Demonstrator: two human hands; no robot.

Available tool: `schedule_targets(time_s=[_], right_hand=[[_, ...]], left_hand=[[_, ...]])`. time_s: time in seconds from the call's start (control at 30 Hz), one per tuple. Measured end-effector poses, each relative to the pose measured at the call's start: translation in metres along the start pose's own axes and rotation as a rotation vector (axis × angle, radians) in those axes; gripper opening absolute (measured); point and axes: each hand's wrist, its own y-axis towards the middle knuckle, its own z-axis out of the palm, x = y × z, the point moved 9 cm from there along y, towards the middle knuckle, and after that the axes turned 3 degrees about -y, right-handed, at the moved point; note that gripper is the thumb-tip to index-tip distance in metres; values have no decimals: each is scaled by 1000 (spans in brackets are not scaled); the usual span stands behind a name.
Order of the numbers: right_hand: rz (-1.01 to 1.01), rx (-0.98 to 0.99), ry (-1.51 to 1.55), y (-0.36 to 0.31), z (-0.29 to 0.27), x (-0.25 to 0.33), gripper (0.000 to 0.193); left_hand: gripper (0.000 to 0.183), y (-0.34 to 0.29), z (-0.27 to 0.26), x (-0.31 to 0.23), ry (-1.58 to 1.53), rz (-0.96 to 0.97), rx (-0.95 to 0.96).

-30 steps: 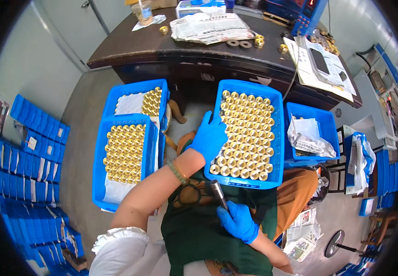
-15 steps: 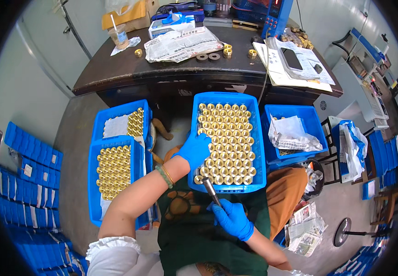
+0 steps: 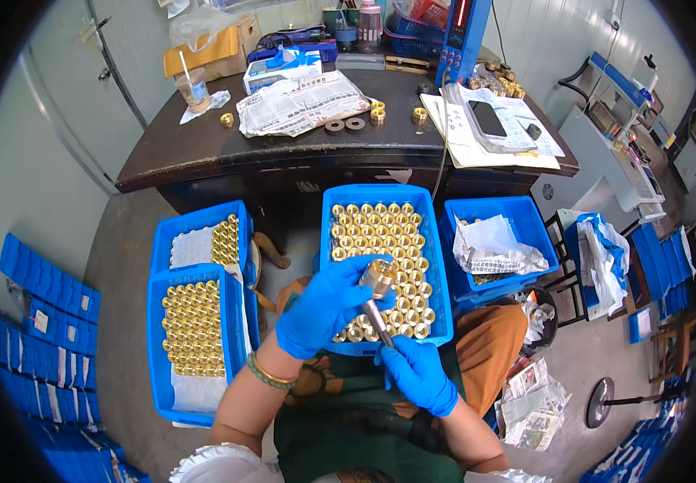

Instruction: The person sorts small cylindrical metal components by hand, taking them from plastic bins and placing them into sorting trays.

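My left hand (image 3: pixel 320 306), in a blue glove, pinches a threaded brass fitting (image 3: pixel 379 276) above the middle blue bin (image 3: pixel 325 205). In my gloved right hand (image 3: pixel 422 375) is a dark metal plug gauge (image 3: pixel 377 324), gripped by its lower part. The gauge's upper end meets the underside of the fitting; how far it goes in is hidden. Below, rows of upright brass fittings (image 3: pixel 376 231) fill the bin, partly covered by my hands.
To the left stand two blue bins (image 3: pixel 154 322) with brass fittings and white paper. A blue bin (image 3: pixel 553 233) with newspaper is on the right. Behind, a dark desk (image 3: pixel 227 153) carries newspaper (image 3: pixel 303 105), a phone (image 3: pixel 488 119), a cup (image 3: pixel 195 92) and loose rings.
My left hand has lifted a brass fitting from the bin and brought it to the gauge. My right hand has raised the gauge slightly toward it. The view has shifted a little.
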Motion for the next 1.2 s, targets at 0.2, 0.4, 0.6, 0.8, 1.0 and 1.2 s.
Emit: schedule_targets(time_s=[0.2, 0.4, 0.6, 0.8, 1.0, 1.2], right_hand=[[92, -216, 254, 3, -10, -2, 17], [-367, -515, -496, 1, -33, 44, 11], [-387, -609, -593, -6, -33, 36, 14], [-423, -565, -429, -10, -18, 48, 11], [-507, -722, -357, -21, -27, 65, 25], [-477, -553, -389, -18, -22, 49, 26]], left_hand=[[49, -4, 22, -4, -164, 87, 69], [51, -3, 32, -14, 136, 195, -36], [41, -12, 34, -19, 357, 296, -141], [36, -19, 49, -10, 53, 213, -153], [61, -25, 56, 1, 151, 350, -3], [61, -35, 64, -12, 84, 363, -138]])
